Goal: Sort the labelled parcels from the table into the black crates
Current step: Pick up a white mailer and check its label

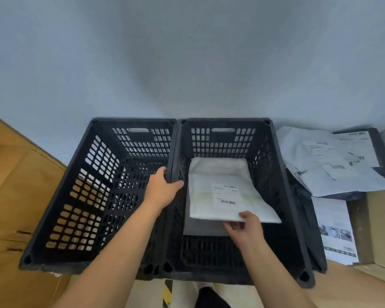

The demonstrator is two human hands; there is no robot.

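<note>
Two black perforated crates stand side by side on the table. The left crate (60, 210) holds nothing that I can see. Inside the right crate (282, 174) a white padded parcel (220, 174) with a barcode label lies on top of a grey flat parcel (200, 227). My right hand (245, 227) pinches the white parcel's near edge, thumb on top. My left hand (162, 188) grips the shared rims where the two crates meet.
A pile of white and dark labelled mailers (333, 161) lies on the table to the right of the crates. A printed white parcel (336, 230) sits nearer, beside a cardboard box (380, 227). Brown cardboard (13, 187) lies to the left. A pale wall rises behind.
</note>
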